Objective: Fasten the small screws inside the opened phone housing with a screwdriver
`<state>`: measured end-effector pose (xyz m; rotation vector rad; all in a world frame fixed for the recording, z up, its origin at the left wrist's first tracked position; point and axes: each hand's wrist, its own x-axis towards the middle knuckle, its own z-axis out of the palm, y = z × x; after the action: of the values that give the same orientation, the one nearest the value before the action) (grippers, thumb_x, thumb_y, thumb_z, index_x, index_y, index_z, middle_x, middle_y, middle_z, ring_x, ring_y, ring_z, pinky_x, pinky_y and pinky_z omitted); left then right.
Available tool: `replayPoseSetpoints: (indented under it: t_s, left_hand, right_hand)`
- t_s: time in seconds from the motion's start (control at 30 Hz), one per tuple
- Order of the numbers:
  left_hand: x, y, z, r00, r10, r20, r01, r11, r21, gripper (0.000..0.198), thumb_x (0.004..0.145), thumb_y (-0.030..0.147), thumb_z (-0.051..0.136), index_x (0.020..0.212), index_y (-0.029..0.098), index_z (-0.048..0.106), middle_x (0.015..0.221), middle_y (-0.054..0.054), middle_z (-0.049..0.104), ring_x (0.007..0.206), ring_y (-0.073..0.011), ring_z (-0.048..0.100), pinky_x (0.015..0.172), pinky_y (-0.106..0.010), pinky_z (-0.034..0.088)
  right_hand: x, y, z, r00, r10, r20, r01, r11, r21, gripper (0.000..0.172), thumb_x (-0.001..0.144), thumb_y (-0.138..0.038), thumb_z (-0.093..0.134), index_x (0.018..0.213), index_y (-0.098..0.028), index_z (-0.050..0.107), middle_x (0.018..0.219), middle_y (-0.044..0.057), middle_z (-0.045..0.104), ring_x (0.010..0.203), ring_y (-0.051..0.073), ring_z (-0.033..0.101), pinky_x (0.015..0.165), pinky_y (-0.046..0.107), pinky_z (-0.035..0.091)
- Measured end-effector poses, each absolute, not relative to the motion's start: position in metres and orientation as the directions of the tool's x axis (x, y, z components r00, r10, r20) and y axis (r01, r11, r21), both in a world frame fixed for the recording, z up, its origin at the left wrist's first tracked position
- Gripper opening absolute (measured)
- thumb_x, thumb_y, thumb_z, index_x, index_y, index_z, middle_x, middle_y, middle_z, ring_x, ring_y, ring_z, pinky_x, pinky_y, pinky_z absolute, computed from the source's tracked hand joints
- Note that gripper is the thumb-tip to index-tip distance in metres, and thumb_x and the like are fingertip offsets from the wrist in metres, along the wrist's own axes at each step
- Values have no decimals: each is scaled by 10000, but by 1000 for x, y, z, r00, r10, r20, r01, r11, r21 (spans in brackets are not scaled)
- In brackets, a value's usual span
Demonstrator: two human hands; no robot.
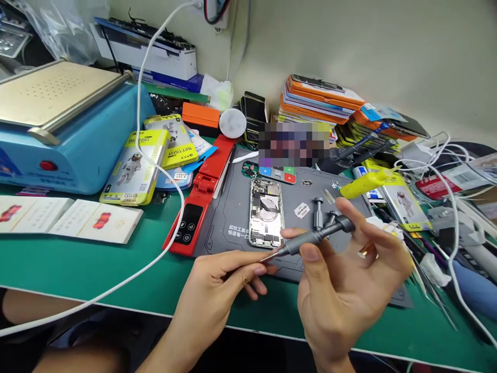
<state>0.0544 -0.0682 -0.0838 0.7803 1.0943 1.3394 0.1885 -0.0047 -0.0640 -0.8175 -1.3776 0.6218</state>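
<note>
My right hand (pixel 345 290) grips a dark grey precision screwdriver (pixel 301 243) between thumb and fingers, its end cap near the raised index finger. The thin metal tip slants down left to the fingertips of my left hand (pixel 221 282). Those fingers are pinched around the tip's end; whatever small thing sits there is hidden. Behind the hands, an opened phone (pixel 267 212) lies on the grey work mat (pixel 229 207), with its inner parts and a round coil showing. A second grey screwdriver (pixel 318 213) rests on the mat, right of the phone.
A red folding lamp-like device (pixel 202 197) lies along the mat's left side. Further left are yellow battery boxes (pixel 135 166) and a blue heating plate machine (pixel 97 134). A white cable (pixel 140 88) crosses the left side. Tweezers (pixel 435 295) and a yellow bottle (pixel 367 182) lie right.
</note>
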Motion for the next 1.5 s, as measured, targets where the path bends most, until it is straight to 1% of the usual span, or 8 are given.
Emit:
replayPoseSetpoints:
  t_s: [0.27,0.53,0.7,0.9,1.03,1.17,1.37,1.5]
  left_hand:
    - [53,-69,-80,-83,982,-167,-326,132,936,207,1003,172,735,1056,267,911,941,-28,884,695,-140,791,627,-177,645]
    - [53,-72,-80,-41,989,-140,-334,118,935,220,1030,177,711,1066,268,909,955,-28,885,693,-133,785,624,-176,645]
    - [53,-72,-79,-44,991,-128,-328,107,939,222,1019,157,728,1032,279,913,878,-1,877,677,-119,775,631,-155,637]
    - [52,-74,-80,-20,991,-134,-361,118,925,237,1042,178,715,1117,312,896,993,-12,888,693,-118,785,622,-159,642]
    - [52,-74,-81,-1,993,-118,-366,110,924,280,1062,175,694,1183,354,872,1053,3,887,727,-102,789,644,-144,642]
    - [53,-74,-82,-19,994,-104,-335,92,938,256,1064,187,692,1155,332,883,1012,9,885,726,-100,785,651,-133,640]
    - [57,-75,-86,-114,993,-8,-244,-20,970,264,1096,208,644,1173,336,861,988,24,874,701,-83,775,649,-113,635]
    - [57,-77,-91,-109,994,-2,-243,-25,970,291,1115,206,610,1215,353,840,1037,22,876,741,-90,797,669,-116,644]
  right_hand:
    - [192,-8,-64,63,818,572,99,565,-819,536,948,-25,683,1365,-345,580,1503,64,623,1605,324,443,781,379,737]
    - [197,-5,-68,28,879,477,33,476,-879,487,982,-98,691,1388,-332,556,1584,85,551,1480,319,599,791,372,745]
    - [195,-6,-67,26,876,482,-14,482,-876,470,983,-109,706,1369,-338,567,1556,84,583,1289,303,738,791,405,749]
    - [194,-8,-66,39,893,448,-30,449,-893,489,973,-94,707,1371,-347,581,1556,68,581,1375,309,682,852,415,742]
    - [197,-6,-66,7,922,387,-32,387,-922,497,983,-106,686,1395,-351,558,1611,73,521,1089,244,801,800,394,740]
    - [199,-5,-65,-28,941,337,-30,336,-941,475,1011,-135,657,1414,-355,533,1629,96,486,849,188,811,665,355,729]
    - [196,-9,-64,63,962,267,-128,273,-953,478,988,-140,745,1368,-388,594,1604,42,521,870,177,823,891,416,739]
    - [196,-9,-66,68,968,242,-158,250,-955,487,994,-162,754,1381,-412,597,1614,42,525,894,188,834,885,408,741]
